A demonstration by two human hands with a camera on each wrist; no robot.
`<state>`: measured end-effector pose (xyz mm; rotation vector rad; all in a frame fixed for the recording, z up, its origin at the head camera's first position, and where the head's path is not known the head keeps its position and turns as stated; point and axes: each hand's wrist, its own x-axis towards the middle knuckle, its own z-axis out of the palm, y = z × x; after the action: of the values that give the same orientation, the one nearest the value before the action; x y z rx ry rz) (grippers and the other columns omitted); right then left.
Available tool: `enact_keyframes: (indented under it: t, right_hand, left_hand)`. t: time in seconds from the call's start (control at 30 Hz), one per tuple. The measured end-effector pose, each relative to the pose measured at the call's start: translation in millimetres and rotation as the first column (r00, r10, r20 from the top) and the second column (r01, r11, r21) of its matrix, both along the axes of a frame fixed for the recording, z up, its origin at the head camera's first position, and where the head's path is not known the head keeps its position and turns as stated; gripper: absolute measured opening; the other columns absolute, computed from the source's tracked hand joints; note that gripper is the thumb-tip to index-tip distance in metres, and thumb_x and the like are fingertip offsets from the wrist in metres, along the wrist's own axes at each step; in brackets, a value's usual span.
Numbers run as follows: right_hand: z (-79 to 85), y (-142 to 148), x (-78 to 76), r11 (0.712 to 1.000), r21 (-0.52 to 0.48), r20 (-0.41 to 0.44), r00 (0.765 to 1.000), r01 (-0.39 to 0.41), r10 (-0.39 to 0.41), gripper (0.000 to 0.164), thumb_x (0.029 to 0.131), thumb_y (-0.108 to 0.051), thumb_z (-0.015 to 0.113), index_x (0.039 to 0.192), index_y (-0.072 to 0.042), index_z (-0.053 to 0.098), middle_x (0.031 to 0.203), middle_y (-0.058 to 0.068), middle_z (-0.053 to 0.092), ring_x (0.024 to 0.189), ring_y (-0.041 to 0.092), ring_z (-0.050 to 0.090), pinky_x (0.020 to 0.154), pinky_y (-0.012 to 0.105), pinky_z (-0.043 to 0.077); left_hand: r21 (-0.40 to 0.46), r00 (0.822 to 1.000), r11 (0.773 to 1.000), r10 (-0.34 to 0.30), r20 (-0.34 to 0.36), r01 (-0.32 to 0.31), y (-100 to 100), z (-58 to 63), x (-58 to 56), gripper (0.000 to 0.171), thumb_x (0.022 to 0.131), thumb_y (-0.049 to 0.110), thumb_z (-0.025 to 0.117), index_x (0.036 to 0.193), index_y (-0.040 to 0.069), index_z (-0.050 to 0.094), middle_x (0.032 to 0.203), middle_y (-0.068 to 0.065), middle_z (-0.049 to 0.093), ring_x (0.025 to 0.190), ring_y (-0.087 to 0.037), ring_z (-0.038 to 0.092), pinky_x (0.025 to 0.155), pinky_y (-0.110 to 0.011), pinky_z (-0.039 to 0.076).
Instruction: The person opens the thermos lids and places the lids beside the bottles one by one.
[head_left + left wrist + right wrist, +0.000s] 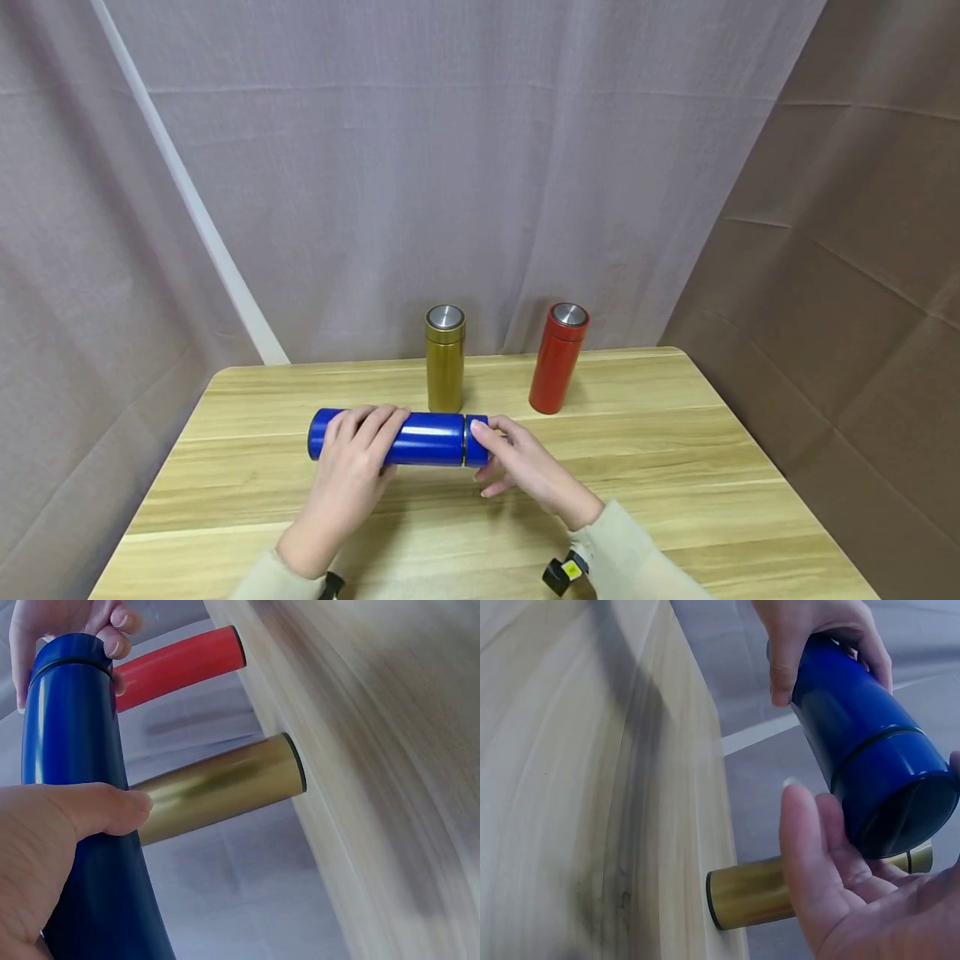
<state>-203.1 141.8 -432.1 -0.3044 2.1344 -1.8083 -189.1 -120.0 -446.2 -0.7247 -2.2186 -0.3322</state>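
Note:
My left hand (pixel 348 471) grips the body of a blue thermos bottle (pixel 427 440) from above, the thumb wrapped round the near side. The bottle lies sideways in the air over the table, its base to the left. At the other end, the blue cap (pixel 892 772) sits between the thumb and fingers of my right hand (pixel 525 467). The thumb laps over the cap in the head view, while the lower fingers spread loosely below it. A thin dark seam runs between cap and body.
A gold thermos bottle (pixel 446 367) stands upright just behind the blue one. To its right is a red thermos bottle (pixel 557 362), also upright. Both have silvery lid tops. The wooden table (pixel 675 467) ends at a grey curtain (pixel 450 167) at the back.

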Motion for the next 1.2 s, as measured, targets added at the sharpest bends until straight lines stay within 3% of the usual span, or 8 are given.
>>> enact_keyframes:
  t: [0.27, 0.47, 0.57, 0.7, 0.8, 1.03, 1.13, 1.2]
  right_hand:
    - [-6.3, 2, 0.1, 0.998, 0.01, -0.063, 0.996, -0.064, 0.065, 0.045, 0.098, -0.038, 0.054, 0.127, -0.004, 0.048, 0.106, 0.017, 0.064, 0.082, 0.029, 0.066, 0.067, 0.043, 0.057]
    - [-7.0, 3, 2.3, 0.996, 0.032, -0.117, 0.99, -0.081, 0.084, 0.045, 0.096, -0.031, 0.06, 0.132, -0.009, 0.045, 0.107, 0.015, 0.064, 0.082, 0.026, 0.065, 0.071, 0.045, 0.057]
    - [-7.7, 4, 2.1, 0.994, 0.064, -0.188, 0.978, -0.084, 0.095, 0.051, 0.091, -0.026, 0.069, 0.134, -0.017, 0.044, 0.114, 0.012, 0.059, 0.09, 0.025, 0.062, 0.073, 0.042, 0.056]
    - [-8.5, 5, 1.7, 0.98, 0.17, -0.325, 0.933, -0.1, 0.152, 0.063, 0.085, -0.023, 0.075, 0.136, -0.032, 0.04, 0.124, 0.005, 0.049, 0.103, 0.024, 0.057, 0.08, 0.036, 0.055]
    - [-9.0, 6, 2.4, 0.969, 0.223, -0.368, 0.911, -0.107, 0.185, 0.068, 0.085, -0.024, 0.075, 0.138, -0.037, 0.036, 0.128, 0.003, 0.046, 0.106, 0.025, 0.055, 0.084, 0.033, 0.053]
    - [-7.5, 3, 4.3, 0.986, 0.151, -0.29, 0.951, -0.067, 0.109, 0.086, 0.081, -0.033, 0.078, 0.147, -0.038, 0.024, 0.145, -0.001, 0.032, 0.116, 0.025, 0.052, 0.088, 0.036, 0.051]
    - [-3.0, 2, 3.5, 0.993, 0.116, -0.255, 0.966, -0.019, 0.048, 0.074, 0.089, -0.035, 0.069, 0.148, -0.03, 0.025, 0.146, 0.005, 0.033, 0.118, 0.028, 0.052, 0.089, 0.039, 0.05]
    - [1.0, 2, 2.2, 0.997, 0.082, -0.2, 0.98, -0.002, 0.018, 0.062, 0.095, -0.04, 0.059, 0.147, -0.02, 0.03, 0.139, 0.013, 0.041, 0.116, 0.03, 0.053, 0.087, 0.042, 0.051]
  left_hand:
    - [-0.006, 1.0, 1.0, 0.002, -0.009, -0.002, -2, -0.6, -0.9, 0.077, 0.055, 0.01, 0.087, 0.127, 0.01, 0.06, 0.12, -0.009, 0.062, 0.107, -0.034, 0.052, 0.092, -0.052, 0.038]
    - [-0.002, 1.0, 1.0, -0.006, 0.009, 0.006, -3, -3.4, -2.7, 0.076, 0.053, 0.01, 0.088, 0.125, 0.01, 0.061, 0.118, -0.008, 0.062, 0.105, -0.033, 0.053, 0.089, -0.052, 0.039]
    - [0.011, 0.997, 1.0, -0.006, 0.075, 0.005, -4, -3.3, -2.0, 0.079, 0.053, 0.011, 0.089, 0.126, 0.011, 0.061, 0.118, -0.008, 0.062, 0.106, -0.033, 0.053, 0.089, -0.052, 0.038]
    - [0.036, 0.98, 0.999, -0.006, 0.199, -0.001, -6, -3.1, -0.1, 0.081, 0.053, 0.013, 0.089, 0.128, 0.012, 0.06, 0.118, -0.007, 0.062, 0.106, -0.032, 0.052, 0.092, -0.052, 0.037]
    - [0.052, 0.969, 0.999, -0.009, 0.248, -0.003, -7, -4.1, 0.5, 0.08, 0.053, 0.013, 0.088, 0.128, 0.012, 0.061, 0.118, -0.007, 0.062, 0.107, -0.032, 0.052, 0.093, -0.052, 0.037]
    - [0.081, 0.963, 0.997, -0.035, 0.266, 0.013, -4, -5.0, 0.7, 0.082, 0.054, 0.013, 0.09, 0.13, 0.014, 0.059, 0.12, -0.005, 0.061, 0.11, -0.031, 0.051, 0.096, -0.051, 0.035]
    - [0.083, 0.966, 0.996, -0.036, 0.256, 0.015, -4, -3.7, 0.7, 0.082, 0.055, 0.014, 0.089, 0.131, 0.014, 0.058, 0.122, -0.005, 0.06, 0.111, -0.031, 0.05, 0.096, -0.05, 0.034]
    - [0.075, 0.969, 0.997, -0.03, 0.243, 0.012, -4, -2.6, 0.9, 0.082, 0.056, 0.014, 0.09, 0.131, 0.014, 0.058, 0.123, -0.005, 0.06, 0.111, -0.031, 0.05, 0.096, -0.05, 0.034]
